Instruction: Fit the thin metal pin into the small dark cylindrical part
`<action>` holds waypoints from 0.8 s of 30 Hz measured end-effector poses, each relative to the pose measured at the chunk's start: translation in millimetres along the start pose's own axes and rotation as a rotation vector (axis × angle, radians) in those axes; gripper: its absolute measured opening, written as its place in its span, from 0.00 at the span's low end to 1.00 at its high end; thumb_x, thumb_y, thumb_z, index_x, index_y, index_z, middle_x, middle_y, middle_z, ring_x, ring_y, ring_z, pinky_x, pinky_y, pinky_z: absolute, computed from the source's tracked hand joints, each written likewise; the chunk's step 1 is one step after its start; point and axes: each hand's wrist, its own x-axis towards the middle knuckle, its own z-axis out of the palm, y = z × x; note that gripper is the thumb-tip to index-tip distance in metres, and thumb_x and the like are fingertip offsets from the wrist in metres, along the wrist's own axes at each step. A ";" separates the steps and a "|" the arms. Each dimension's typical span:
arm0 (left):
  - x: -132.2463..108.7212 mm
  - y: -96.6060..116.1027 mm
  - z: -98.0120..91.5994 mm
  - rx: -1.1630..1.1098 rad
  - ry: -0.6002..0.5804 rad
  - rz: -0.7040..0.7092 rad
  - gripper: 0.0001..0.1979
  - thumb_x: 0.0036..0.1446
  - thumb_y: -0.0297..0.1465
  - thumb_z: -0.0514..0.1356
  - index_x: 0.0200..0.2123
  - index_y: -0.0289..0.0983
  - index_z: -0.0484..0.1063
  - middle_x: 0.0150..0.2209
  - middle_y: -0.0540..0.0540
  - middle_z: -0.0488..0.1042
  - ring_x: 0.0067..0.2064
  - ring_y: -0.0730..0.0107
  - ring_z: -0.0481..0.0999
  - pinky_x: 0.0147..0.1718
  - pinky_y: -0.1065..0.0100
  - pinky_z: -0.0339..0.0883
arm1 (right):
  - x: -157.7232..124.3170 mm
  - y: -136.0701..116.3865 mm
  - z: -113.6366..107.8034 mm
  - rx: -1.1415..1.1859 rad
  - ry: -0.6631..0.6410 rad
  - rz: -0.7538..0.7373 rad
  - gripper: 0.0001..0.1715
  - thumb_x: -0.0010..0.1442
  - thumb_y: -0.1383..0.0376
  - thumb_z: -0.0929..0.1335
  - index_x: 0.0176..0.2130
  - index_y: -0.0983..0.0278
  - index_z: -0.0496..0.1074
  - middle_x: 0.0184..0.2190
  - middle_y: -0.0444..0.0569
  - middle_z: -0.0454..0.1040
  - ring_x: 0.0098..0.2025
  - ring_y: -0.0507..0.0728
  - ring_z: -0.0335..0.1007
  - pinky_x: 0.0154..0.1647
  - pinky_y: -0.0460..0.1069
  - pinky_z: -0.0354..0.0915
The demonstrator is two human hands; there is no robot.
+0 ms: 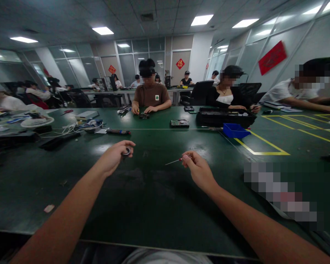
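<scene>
My left hand (117,156) is closed around a small round piece (126,151) with a pale rim and a dark middle; its exact kind is too small to tell. Across from it, my right hand (198,167) grips a thin screwdriver (173,161), its shaft pointing left toward the other hand. Fingers cover most of the screwdriver's handle, which shows some red. Both hands are held above the green table (143,205), apart from each other. Beyond them lies a hard drive (179,123) with its circuit board facing up.
A blue bin (235,130) stands right of centre before a long black casing (225,116). A dark cylindrical tool (117,131) and tangled cables (71,128) lie to the left. Across the table, a person in a brown shirt (151,96) handles a small dark part. A blurred-out item rests at right.
</scene>
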 end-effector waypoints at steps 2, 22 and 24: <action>3.1 -1.6 31.6 0.037 -0.129 0.015 0.17 0.44 0.26 0.55 0.40 0.33 0.73 0.32 0.45 0.72 0.34 0.66 0.71 0.37 0.64 0.65 | -0.1 -2.3 -0.8 -0.036 -0.001 0.000 0.18 0.63 0.50 0.65 0.36 0.61 0.73 0.27 0.45 0.72 0.30 0.56 0.69 0.33 0.52 0.63; 8.8 -66.6 93.2 0.491 -0.258 0.383 0.20 0.55 0.22 0.64 0.51 0.41 0.74 0.53 0.43 0.76 0.56 0.56 0.73 0.59 0.52 0.62 | 4.0 2.5 -2.3 0.220 0.095 -0.038 0.18 0.61 0.50 0.68 0.39 0.61 0.73 0.32 0.49 0.77 0.34 0.58 0.74 0.39 0.55 0.71; 8.7 -66.1 94.3 0.495 -0.253 0.378 0.21 0.54 0.22 0.64 0.51 0.40 0.74 0.53 0.43 0.76 0.56 0.56 0.74 0.60 0.52 0.62 | 3.5 2.5 -2.3 0.207 0.082 -0.036 0.18 0.61 0.50 0.69 0.40 0.61 0.74 0.33 0.50 0.78 0.35 0.58 0.75 0.39 0.55 0.71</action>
